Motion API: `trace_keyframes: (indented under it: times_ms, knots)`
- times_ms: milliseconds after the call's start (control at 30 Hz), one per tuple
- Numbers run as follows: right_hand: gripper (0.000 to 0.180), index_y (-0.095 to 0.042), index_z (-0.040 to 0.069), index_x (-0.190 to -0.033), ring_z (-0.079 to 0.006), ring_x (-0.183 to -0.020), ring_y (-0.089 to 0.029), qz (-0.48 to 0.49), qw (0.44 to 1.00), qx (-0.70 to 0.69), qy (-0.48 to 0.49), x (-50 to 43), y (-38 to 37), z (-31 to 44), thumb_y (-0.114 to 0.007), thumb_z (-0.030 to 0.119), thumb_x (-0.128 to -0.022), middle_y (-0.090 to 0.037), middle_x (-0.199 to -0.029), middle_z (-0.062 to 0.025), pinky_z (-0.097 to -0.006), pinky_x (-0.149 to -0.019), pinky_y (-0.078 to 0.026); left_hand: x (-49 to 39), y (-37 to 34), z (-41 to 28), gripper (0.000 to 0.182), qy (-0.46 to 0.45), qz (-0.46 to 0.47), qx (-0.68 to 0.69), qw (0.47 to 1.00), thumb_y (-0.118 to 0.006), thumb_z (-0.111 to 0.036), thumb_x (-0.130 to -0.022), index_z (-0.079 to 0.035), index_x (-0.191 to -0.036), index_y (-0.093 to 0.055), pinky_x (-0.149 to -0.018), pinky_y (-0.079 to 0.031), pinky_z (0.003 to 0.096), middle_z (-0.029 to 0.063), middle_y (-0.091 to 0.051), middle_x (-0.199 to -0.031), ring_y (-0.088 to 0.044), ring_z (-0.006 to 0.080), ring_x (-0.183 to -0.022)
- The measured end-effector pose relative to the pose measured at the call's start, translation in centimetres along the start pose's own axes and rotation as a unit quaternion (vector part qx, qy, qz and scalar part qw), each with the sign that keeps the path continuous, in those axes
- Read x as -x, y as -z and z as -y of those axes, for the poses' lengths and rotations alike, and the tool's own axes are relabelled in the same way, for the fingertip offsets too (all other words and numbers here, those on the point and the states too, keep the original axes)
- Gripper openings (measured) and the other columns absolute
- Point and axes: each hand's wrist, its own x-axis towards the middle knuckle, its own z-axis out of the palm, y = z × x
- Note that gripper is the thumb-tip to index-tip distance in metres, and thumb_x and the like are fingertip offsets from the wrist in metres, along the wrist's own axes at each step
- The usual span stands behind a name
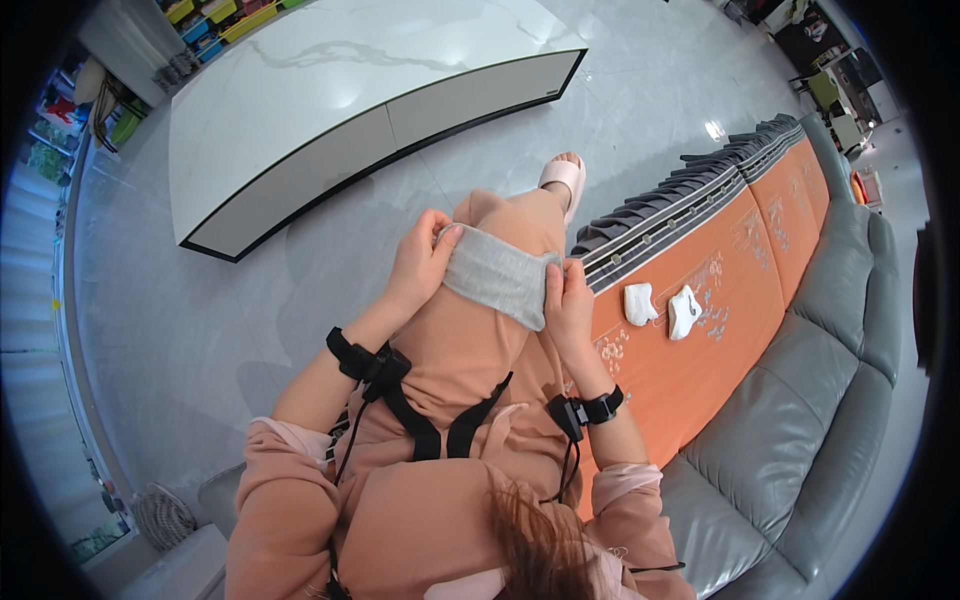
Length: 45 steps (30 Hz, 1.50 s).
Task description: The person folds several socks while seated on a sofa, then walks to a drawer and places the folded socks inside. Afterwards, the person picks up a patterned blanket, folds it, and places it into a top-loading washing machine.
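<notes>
A light grey knit piece, which looks like a sock [496, 271], is stretched flat above my lap. My left hand [421, 259] pinches its left end between thumb and fingers. At the other end, my right hand [570, 300] grips the edge near a corner, thumb on top. Two small folded bundles, apparently white socks, lie to the right on the orange sofa cover: a plain white bundle [640, 304] and a white bundle with a dark mark [684, 312]. Both are apart from my hands.
I sit on a grey leather sofa [780, 420] with an embroidered orange cover [705, 390] edged in dark pleats. A low white marble-topped cabinet [360, 67] stands ahead on grey floor tiles [315, 277]. Black straps with cables circle both wrists.
</notes>
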Motion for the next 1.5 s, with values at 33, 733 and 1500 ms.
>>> trace_keyframes:
  times_ms: [33,733,1500]
  knots:
    - [0.021,-0.049,0.005,-0.092,-0.0363,-0.060,-0.058,-0.008,1.000,0.010,0.007,-0.1,0.1,0.0,-0.050,0.025,-0.096,-0.057,-0.064,-0.0170,-0.0415,-0.054,-0.043,-0.1,0.0,0.4,0.023,-0.013,0.014,-0.020,1.000,-0.055,-0.023,-0.094,0.000,-0.095,-0.052,-0.064,-0.044,0.0322,0.0111,-0.058,-0.079,-0.054,0.0192,-0.068]
    - [0.017,-0.051,0.000,-0.105,-0.0201,-0.085,-0.054,-0.045,0.992,-0.081,0.085,-0.3,0.9,0.6,-0.055,0.010,-0.092,-0.056,-0.097,-0.0111,-0.0313,-0.075,-0.045,-1.3,4.5,-0.7,0.030,0.203,0.224,0.187,0.935,-0.052,-0.032,-0.097,-0.006,-0.113,-0.051,-0.075,-0.046,0.0244,-0.0003,-0.056,-0.097,-0.052,0.0071,-0.087]
    - [0.060,-0.041,0.000,-0.134,-0.0398,-0.125,-0.038,-0.002,0.962,-0.117,0.248,-0.2,2.1,-2.7,-0.046,0.044,-0.092,-0.036,-0.138,-0.0227,-0.0453,-0.104,-0.031,-2.2,4.2,-1.9,0.024,0.129,0.167,0.051,0.976,-0.054,-0.026,-0.096,-0.006,-0.109,-0.052,-0.067,-0.042,0.0215,-0.0012,-0.057,-0.090,-0.051,0.0054,-0.079]
